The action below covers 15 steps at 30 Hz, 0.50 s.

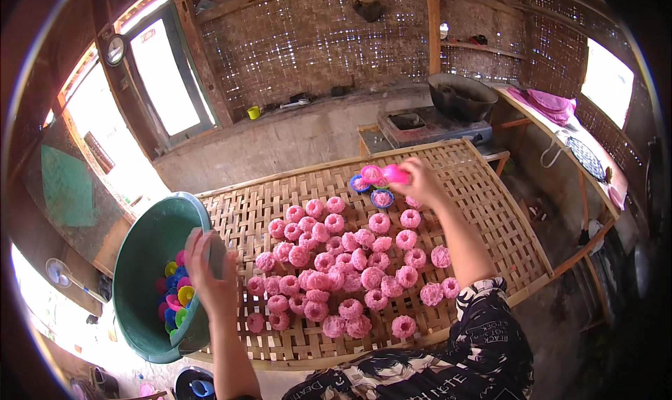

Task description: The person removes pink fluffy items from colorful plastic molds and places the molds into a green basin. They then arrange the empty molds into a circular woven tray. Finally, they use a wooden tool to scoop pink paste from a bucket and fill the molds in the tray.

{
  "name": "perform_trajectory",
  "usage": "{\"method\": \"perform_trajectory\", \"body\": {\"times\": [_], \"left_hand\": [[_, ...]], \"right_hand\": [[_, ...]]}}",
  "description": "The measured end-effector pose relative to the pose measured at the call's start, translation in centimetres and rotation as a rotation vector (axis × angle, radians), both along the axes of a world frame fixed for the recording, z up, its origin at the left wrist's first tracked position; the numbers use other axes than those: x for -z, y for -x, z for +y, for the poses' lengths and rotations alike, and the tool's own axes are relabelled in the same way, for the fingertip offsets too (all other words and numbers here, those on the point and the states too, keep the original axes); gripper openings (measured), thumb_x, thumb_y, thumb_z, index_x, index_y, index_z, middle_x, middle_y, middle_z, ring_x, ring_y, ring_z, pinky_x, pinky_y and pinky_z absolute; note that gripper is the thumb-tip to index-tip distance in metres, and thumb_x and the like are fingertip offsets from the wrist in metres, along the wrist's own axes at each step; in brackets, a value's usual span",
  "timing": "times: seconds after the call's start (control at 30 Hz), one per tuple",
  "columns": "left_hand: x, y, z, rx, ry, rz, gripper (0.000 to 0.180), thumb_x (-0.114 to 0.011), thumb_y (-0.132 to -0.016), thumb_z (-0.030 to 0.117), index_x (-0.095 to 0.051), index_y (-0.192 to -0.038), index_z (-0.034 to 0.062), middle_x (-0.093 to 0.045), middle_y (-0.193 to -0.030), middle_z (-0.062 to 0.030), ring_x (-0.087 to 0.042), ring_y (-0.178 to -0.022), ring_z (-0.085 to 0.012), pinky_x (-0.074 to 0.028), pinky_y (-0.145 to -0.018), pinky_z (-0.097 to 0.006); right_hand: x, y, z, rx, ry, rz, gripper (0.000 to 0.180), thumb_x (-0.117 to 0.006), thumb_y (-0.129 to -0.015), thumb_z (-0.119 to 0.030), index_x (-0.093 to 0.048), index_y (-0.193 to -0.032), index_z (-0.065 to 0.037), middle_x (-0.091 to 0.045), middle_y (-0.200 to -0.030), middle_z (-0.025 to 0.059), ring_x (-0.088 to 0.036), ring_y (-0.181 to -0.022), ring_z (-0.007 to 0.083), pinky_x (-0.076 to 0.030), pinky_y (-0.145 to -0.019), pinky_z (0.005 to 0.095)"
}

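My right hand [418, 183] is closed round a bright pink plastic mould [397, 174] at the far side of a woven bamboo rack [462, 183]. Right beside that mould is a pink, stringy piece [372, 174]; whether they touch I cannot tell. Two blue moulds with pink filling, one of them this blue mould [382, 199], sit just below and left of my fingers. My left hand [206, 263] is raised at the right rim of a green tub [129, 288], fingers stretched and nothing visible in them. Inside the tub lie several coloured moulds [185, 296].
Many pink ring-shaped pieces [343, 262] cover the middle of the rack. Beyond it stand a stove [448, 130] and a dark wok [462, 99]. At right is a side table with a pink cloth [542, 106]. A yellow-green cup [254, 112] rests on the wall ledge.
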State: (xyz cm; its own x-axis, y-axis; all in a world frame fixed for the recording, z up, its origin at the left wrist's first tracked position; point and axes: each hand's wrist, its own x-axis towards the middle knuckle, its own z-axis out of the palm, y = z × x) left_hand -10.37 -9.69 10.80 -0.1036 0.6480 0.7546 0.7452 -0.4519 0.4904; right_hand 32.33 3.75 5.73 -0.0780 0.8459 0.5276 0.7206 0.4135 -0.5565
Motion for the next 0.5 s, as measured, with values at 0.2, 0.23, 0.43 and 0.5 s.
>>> {"method": "perform_trajectory", "body": {"times": [0.2, 0.23, 0.43, 0.5], "left_hand": [[3.7, -7.9, 0.8, 1.059, 0.925, -1.342, 0.059, -0.053, -0.092, 0.021, -0.022, -0.142, 0.0147, -0.035, -0.137, -0.0145, -0.045, -0.119, -0.0273, -0.048, -0.089, -0.043], [3.5, -7.5, 0.8, 0.947, 0.932, -1.240, 0.053, -0.052, -0.092, 0.021, -0.029, -0.139, 0.0142, -0.037, -0.134, -0.0147, -0.047, -0.117, -0.0280, -0.049, -0.088, -0.044], [-0.7, -0.1, -0.7, 0.069, 0.085, -0.244, 0.042, -0.062, -0.086, 0.017, -0.048, -0.125, 0.0076, -0.046, -0.124, -0.0111, -0.050, -0.108, -0.0207, -0.052, -0.075, -0.032], [-1.8, 3.0, -1.3, -0.253, -0.086, 0.041, 0.047, -0.062, -0.085, 0.021, -0.046, -0.128, 0.0109, -0.041, -0.132, -0.0142, -0.046, -0.117, -0.0281, -0.045, -0.091, -0.039]], "right_hand": [[-0.1, 15.6, -6.0, -0.810, -0.113, 0.124, 0.049, -0.077, -0.070, -0.029, -0.057, -0.108, -0.005, -0.056, -0.107, 0.0127, -0.054, -0.105, 0.0266, -0.043, -0.091, 0.0364], [0.1, 16.3, -6.2, -0.827, -0.129, 0.111, 0.051, -0.077, -0.071, -0.029, -0.055, -0.111, -0.006, -0.056, -0.110, 0.0132, -0.053, -0.106, 0.0270, -0.042, -0.092, 0.0374], [3.1, 12.4, 0.9, -0.184, -0.002, -0.093, 0.042, -0.067, -0.077, -0.043, -0.064, -0.102, -0.009, -0.053, -0.117, 0.0180, -0.050, -0.110, 0.0336, -0.043, -0.092, 0.0434], [5.7, 9.8, 2.0, 0.160, -0.010, -0.354, 0.034, -0.069, -0.074, -0.038, -0.070, -0.090, -0.009, -0.050, -0.121, 0.0189, -0.050, -0.105, 0.0365, -0.044, -0.089, 0.0457]]}}
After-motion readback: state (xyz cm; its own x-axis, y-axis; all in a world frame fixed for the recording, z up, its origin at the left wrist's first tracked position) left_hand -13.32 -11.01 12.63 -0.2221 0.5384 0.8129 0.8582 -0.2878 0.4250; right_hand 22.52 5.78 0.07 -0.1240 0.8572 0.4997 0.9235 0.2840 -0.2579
